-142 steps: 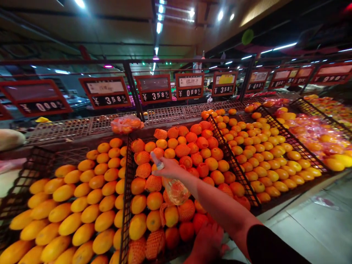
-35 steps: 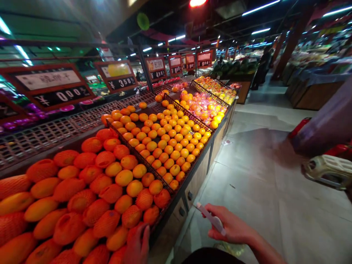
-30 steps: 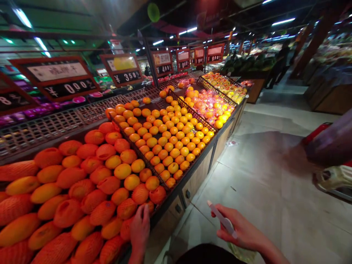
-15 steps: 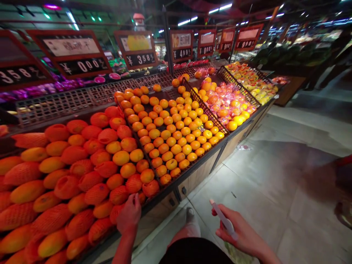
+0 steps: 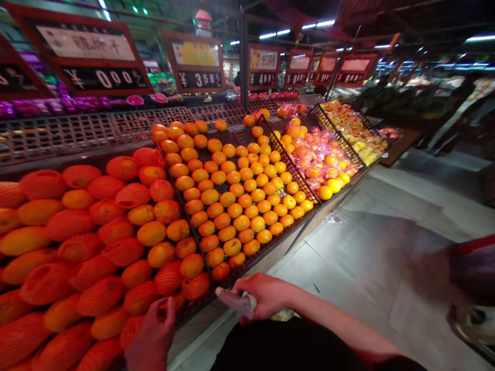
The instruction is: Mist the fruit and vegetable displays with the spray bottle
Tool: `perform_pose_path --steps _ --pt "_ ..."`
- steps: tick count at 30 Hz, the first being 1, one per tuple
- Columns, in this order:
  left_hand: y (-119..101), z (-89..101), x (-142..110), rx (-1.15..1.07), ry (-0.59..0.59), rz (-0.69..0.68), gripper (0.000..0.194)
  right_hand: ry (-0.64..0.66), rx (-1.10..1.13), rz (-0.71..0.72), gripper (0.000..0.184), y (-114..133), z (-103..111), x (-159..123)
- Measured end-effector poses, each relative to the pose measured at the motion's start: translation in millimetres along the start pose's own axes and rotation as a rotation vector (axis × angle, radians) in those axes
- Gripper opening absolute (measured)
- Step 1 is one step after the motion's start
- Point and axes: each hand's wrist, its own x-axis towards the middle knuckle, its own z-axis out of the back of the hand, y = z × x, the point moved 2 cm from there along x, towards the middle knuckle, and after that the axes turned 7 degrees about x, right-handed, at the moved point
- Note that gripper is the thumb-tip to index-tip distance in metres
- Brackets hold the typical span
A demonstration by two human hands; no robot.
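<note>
My left hand (image 5: 151, 335) is at the front edge of a slanted heap of mango-like fruits (image 5: 98, 296), many in red foam nets. Its fingers are bent, with a gap between thumb and forefinger. Nothing shows in it, and I cannot tell whether its fingertips touch the fruit. My right hand (image 5: 266, 296) is closed on a slim pale object (image 5: 236, 303) with a rounded, partly clear end; its kind is unclear. This hand is just in front of the display's edge, below the rows of orange citrus fruits (image 5: 232, 206).
Black crate sides (image 5: 288, 159) divide the fruit. Plastic-bagged fruits (image 5: 319, 147) lie farther right. Price signs (image 5: 197, 62) hang above a mesh rack (image 5: 127, 123). Grey floor tiles (image 5: 348, 257) run along the right, with a dark, red-edged object (image 5: 474, 268) at the frame's edge.
My right hand has swung left toward the display with the pale object. My left hand is lower and farther left in view. The view has shifted, so the fruit and signs sit differently.
</note>
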Motion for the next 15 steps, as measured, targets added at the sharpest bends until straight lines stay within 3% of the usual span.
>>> perform_pose_path --steps 4,7,10,11,13,15 --pt "11 -4.0 13 -0.116 0.010 -0.116 0.052 0.101 -0.083 0.061 0.042 1 6 34" --pt "5 -4.4 12 -0.336 -0.039 -0.166 0.043 0.100 -0.086 0.029 0.035 -3 7 41" --pt "-27 -8.3 -3 -0.578 -0.087 -0.091 0.052 0.035 -0.060 0.004 0.032 -9 13 37" --pt "-43 -12.0 -10 -0.648 -0.054 -0.128 0.055 -0.004 -0.053 0.018 0.033 -11 16 36" --pt "-77 -24.0 -23 -1.033 0.099 -0.051 0.058 -0.073 -0.047 0.069 0.038 -15 24 36" --pt "-108 -36.3 -32 -1.138 0.196 -0.048 0.058 -0.060 -0.035 0.154 0.046 -18 31 39"
